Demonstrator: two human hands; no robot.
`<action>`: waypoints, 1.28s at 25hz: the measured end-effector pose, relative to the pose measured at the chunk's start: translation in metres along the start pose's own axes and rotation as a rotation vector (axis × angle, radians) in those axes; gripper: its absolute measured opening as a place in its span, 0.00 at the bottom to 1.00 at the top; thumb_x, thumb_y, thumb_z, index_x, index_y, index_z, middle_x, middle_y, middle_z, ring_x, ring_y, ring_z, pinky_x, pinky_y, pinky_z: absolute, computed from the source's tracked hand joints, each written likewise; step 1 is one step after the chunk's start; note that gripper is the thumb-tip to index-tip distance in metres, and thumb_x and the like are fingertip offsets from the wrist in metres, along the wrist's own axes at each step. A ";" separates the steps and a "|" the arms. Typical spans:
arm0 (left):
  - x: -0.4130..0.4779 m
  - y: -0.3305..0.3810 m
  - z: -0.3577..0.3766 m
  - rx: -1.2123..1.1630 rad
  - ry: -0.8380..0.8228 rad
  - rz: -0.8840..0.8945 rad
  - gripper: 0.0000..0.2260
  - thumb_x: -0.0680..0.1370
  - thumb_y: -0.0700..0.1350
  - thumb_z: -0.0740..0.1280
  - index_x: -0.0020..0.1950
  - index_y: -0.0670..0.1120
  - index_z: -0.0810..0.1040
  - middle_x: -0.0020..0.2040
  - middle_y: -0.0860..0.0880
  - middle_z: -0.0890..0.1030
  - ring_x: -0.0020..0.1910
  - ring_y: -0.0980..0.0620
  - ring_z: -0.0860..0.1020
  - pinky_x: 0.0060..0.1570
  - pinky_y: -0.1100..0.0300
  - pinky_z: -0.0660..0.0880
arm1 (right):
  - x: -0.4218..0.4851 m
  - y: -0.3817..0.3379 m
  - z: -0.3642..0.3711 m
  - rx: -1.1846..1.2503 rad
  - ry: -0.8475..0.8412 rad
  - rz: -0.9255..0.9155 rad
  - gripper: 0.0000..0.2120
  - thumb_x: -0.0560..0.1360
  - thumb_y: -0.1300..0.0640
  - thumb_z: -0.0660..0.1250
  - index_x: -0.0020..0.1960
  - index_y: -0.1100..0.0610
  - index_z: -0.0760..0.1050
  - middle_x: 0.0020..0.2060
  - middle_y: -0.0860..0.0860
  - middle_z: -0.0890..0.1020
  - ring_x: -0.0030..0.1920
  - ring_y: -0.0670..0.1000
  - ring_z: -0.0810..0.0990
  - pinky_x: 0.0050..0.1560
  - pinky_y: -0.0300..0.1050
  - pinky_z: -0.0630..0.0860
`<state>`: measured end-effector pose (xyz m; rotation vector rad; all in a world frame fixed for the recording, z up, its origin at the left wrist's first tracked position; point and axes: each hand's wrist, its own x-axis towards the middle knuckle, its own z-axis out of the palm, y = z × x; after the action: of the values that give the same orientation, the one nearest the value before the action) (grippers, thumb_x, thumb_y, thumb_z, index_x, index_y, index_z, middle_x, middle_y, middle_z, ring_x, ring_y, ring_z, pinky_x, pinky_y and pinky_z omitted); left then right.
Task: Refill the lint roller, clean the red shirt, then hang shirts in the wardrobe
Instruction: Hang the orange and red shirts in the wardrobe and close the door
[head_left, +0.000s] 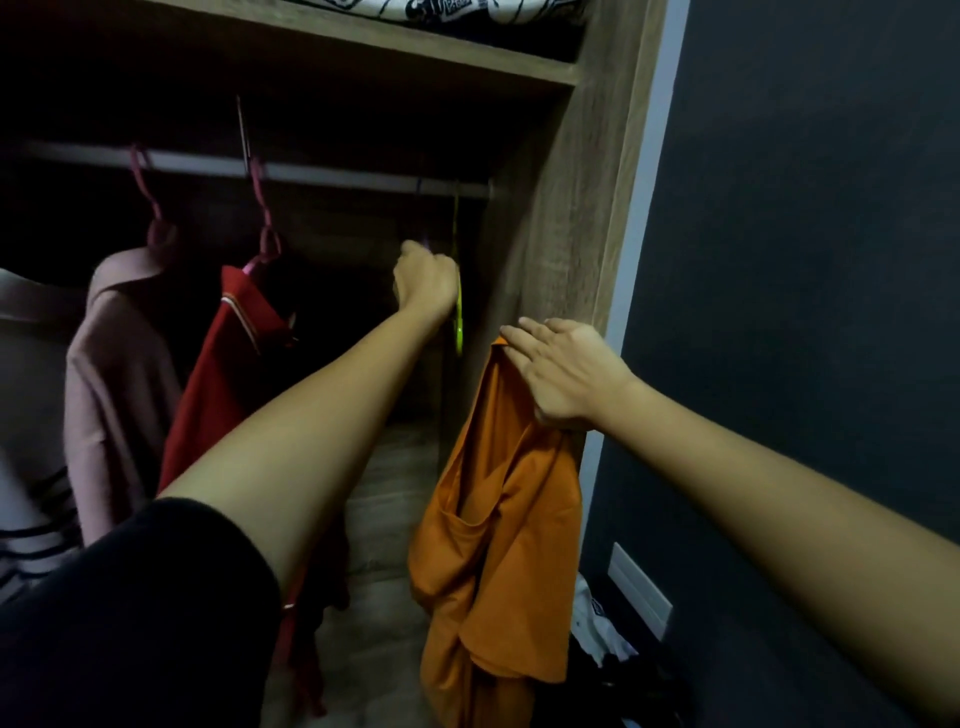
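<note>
Hanging is the step in hand, judging by the scene: the left hand (426, 278) is closed around a hanger low down, close by a yellow-green hanger (458, 306) dangling from the wardrobe rail (332, 174), though whether it grips that one or a faint purplish one just beside it cannot be told. The right hand (563, 371) pinches the orange shirt (498, 519) at its collar, thumb tucked behind the cloth and fingers lying loosely over it, holding the shirt just below and to the right of the left hand, in front of the wardrobe's wooden side panel (571, 234). To do this well, the hanger should probably come off the rail and go in through the neck opening, one shoulder at a time, with the right hand keeping the collar spread. The orange shirt hangs limp and crumpled, folds bunched near its middle, its lower edge trailing toward the floor. Left of the left hand, the red shirt (223, 364) already hangs on a pink hanger (262, 228), next to a beige garment (114, 374).
</note>
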<state>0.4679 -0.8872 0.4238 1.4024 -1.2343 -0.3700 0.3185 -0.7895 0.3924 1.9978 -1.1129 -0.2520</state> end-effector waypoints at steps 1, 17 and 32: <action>-0.007 -0.003 -0.006 -0.016 0.028 -0.015 0.15 0.79 0.42 0.55 0.63 0.38 0.68 0.62 0.37 0.74 0.60 0.39 0.74 0.58 0.52 0.70 | 0.000 -0.001 0.001 -0.002 -0.003 0.006 0.28 0.79 0.51 0.48 0.75 0.61 0.48 0.76 0.58 0.50 0.76 0.56 0.52 0.74 0.51 0.53; -0.182 -0.184 -0.215 0.147 0.001 0.542 0.06 0.78 0.50 0.58 0.44 0.49 0.69 0.25 0.55 0.65 0.29 0.51 0.71 0.27 0.66 0.61 | 0.005 -0.034 -0.034 0.711 -0.062 0.184 0.38 0.67 0.63 0.67 0.74 0.57 0.56 0.74 0.56 0.60 0.74 0.55 0.59 0.74 0.54 0.51; -0.215 -0.193 -0.316 0.122 -0.279 0.728 0.09 0.79 0.56 0.55 0.43 0.54 0.69 0.25 0.49 0.74 0.23 0.57 0.74 0.28 0.62 0.70 | -0.035 -0.154 -0.167 0.911 0.273 -0.106 0.31 0.63 0.50 0.61 0.65 0.56 0.71 0.65 0.51 0.74 0.63 0.52 0.74 0.60 0.45 0.71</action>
<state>0.7243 -0.5888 0.2538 0.9245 -1.9202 0.0231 0.4792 -0.6261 0.3798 2.7669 -1.0300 0.5663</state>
